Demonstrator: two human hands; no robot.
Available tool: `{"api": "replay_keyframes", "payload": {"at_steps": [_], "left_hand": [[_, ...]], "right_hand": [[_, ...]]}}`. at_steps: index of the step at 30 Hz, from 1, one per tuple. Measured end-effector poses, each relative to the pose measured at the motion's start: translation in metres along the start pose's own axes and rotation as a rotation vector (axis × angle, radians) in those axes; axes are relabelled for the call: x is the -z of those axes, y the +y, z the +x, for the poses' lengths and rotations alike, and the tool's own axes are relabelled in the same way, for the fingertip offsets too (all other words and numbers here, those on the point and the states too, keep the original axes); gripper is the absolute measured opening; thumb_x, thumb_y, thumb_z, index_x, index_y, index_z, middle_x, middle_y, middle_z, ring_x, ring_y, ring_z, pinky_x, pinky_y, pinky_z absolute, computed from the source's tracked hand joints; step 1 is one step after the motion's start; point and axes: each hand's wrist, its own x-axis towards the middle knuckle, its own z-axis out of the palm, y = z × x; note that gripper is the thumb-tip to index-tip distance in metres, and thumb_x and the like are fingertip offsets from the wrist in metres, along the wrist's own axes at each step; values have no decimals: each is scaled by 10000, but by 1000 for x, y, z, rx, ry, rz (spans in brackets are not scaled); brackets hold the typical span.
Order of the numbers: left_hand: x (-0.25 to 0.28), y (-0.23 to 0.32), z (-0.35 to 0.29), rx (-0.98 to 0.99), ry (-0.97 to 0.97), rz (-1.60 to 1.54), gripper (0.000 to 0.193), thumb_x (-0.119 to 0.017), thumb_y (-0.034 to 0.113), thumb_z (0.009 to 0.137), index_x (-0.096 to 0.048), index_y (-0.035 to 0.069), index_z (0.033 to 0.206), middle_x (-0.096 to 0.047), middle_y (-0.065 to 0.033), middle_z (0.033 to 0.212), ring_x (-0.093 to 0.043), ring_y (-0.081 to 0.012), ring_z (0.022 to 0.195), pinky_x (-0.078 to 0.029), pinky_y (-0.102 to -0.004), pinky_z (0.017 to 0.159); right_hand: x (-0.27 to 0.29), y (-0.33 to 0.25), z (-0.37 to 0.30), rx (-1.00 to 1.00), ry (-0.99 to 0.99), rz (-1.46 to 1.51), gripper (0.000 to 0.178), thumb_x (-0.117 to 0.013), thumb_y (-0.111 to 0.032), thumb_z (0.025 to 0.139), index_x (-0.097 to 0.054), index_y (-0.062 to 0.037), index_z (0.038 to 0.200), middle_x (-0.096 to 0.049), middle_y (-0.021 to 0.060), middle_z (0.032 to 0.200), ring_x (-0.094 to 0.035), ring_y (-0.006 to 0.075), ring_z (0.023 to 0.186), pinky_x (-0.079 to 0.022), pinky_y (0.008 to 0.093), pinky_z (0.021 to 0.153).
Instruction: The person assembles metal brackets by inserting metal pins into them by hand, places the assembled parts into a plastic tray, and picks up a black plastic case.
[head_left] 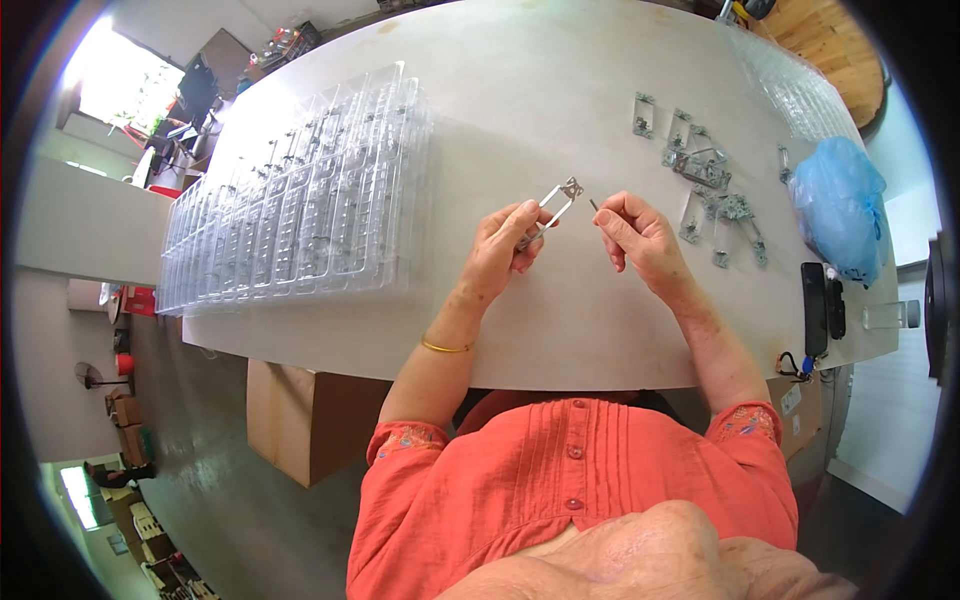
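Observation:
My left hand (495, 248) is closed around the near end of a small metal frame (564, 206), narrow and rectangular with long white-looking sides. Its far end, a grey shaped piece, points up and to the right. Close by on the right, my right hand (640, 238) pinches a short, thin dark pin (594, 204) between thumb and fingers. A small gap separates the pin from the frame. Both hands are held over the pale table (500, 340). Similar metal frames (698, 168) lie in a loose group beyond my right hand.
Stacked transparent plastic trays (290, 200) with metal parts in their compartments cover the table's left side. To the right are a blue plastic bag (840, 205), bubble wrap (790, 85), a black phone-like object (815, 308) and a transparent bottle (890, 316). A cardboard box (310, 420) stands below the front edge.

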Motion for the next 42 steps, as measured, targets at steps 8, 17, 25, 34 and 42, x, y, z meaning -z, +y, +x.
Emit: {"api": "replay_keyframes", "payload": {"at_steps": [8, 17, 25, 34, 42], "left_hand": [[1, 6, -3, -73, 84, 138, 404, -531, 367, 1037, -695, 4, 975, -464, 38, 604, -376, -50, 513, -284, -227, 479], [11, 3, -2, -185, 125, 201, 380, -574, 352, 1021, -694, -3, 957, -482, 40, 635, -408, -43, 566, -295, -221, 514], [13, 1, 1, -199, 122, 197, 367, -599, 337, 1009, -683, -16, 953, -484, 45, 640, -420, -48, 592, -315, -224, 538], [15, -2, 6, -176, 102, 247, 328, -628, 306, 992, -683, -16, 960, -499, 46, 668, -435, -47, 625, -330, -224, 555], [11, -6, 2, -212, 41, 403, 265, -686, 262, 936, -700, -2, 954, -594, 3, 705, -507, -68, 650, -419, -255, 578]], "right_hand": [[-16, -18, 18, -29, 33, -122, 191, -609, -244, 1017, -611, -72, 935, -514, -44, 677, -467, 35, 582, -402, 211, 504], [-28, -16, 33, 1, 61, -182, 177, -621, -212, 1008, -612, -62, 916, -516, -53, 675, -464, 20, 583, -390, 203, 474], [-25, -19, 34, 7, 111, -259, 184, -617, -199, 1005, -596, -68, 878, -498, -65, 657, -440, 19, 579, -368, 209, 483], [-19, -16, 30, 38, 132, -344, 162, -618, -180, 1000, -592, -66, 888, -488, -67, 659, -417, 24, 597, -349, 223, 532], [-19, -15, 29, -52, 54, -111, 212, -611, -197, 1008, -570, -13, 1105, -527, -30, 698, -469, 50, 589, -410, 231, 527]]}}
